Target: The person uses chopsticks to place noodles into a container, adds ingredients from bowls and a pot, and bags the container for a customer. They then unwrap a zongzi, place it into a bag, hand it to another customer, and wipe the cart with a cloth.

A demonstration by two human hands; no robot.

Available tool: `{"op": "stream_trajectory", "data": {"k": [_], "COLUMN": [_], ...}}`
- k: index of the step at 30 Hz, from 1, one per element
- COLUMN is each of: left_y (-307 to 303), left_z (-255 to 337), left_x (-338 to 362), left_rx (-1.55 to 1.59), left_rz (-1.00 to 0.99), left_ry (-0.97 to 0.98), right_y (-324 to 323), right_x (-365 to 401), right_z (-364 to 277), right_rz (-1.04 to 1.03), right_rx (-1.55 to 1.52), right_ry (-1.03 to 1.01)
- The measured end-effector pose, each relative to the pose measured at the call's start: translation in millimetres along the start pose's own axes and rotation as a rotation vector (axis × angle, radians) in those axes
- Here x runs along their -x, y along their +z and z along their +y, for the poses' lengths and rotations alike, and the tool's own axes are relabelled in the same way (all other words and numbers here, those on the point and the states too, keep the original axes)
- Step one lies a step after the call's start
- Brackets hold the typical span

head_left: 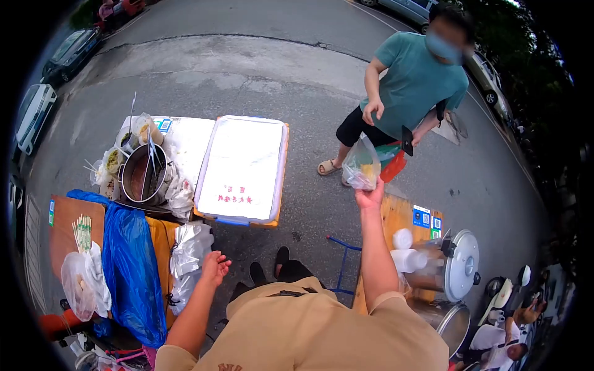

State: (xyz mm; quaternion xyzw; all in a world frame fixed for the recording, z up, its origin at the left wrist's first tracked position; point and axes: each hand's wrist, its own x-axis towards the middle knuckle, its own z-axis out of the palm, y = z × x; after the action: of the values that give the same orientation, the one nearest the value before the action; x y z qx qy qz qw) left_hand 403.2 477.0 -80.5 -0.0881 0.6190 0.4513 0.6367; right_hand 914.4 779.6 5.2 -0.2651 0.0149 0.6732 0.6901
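My right hand (370,195) is stretched forward, its fingers closed on the bottom of a clear plastic bag (361,166) with something yellowish inside. Facing me, a person in a teal shirt (405,86) and a mask stands by the bag, one hand raised above it and the other near a dark phone (407,141). A red bag (393,166) hangs beside the clear one. Low on the left, my left hand (215,268) has its fingers loosely curled and apart, holding nothing, next to a stack of whitish plastic bags (190,256).
A white-covered tray (241,167) stands ahead, with a metal pot (145,175) and sauce containers left of it. Blue plastic (131,272) covers the left side. At right are a wooden board (397,216), white cups (408,260) and a lidded steel pot (463,266).
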Motion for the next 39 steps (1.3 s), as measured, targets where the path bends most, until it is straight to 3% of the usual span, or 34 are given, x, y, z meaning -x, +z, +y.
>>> {"op": "stream_trajectory", "data": {"k": [5,7,16,26,29,32,33,36,39], "left_y": [9,22,44,49,52,35,40,5,-11], "left_z": [27,33,32,86,115,139,155,189,214], "left_x": [-34,-37,-63,-52,-65,-87,-87,-144,-182], "left_rx": [0.059,0.128,0.170,0.196,0.124,0.082,0.091,0.117,0.018], "left_rz": [0.050,0.069,0.106,0.171,0.210,0.208,0.316,0.312,0.378], "left_ry": [0.044,-0.044,-0.017,0.119,0.146,0.149,0.153,0.184,0.156], "right_y": [26,35,23,15,24,40,46,64,78], "right_x": [-77,-101,-165,-180,-163,-160,-162,-165,-162], "right_z": [12,7,15,29,22,35,42,67,80], "right_rz": [0.052,0.112,0.097,0.061,0.108,0.111,0.111,0.090,0.125], "right_rx": [-0.062,-0.072,-0.025,0.004,-0.188,-0.169,-0.162,-0.199,-0.128], "right_ry": [0.022,0.033,0.103,0.323,0.382,0.395,0.394,0.440,0.351]}}
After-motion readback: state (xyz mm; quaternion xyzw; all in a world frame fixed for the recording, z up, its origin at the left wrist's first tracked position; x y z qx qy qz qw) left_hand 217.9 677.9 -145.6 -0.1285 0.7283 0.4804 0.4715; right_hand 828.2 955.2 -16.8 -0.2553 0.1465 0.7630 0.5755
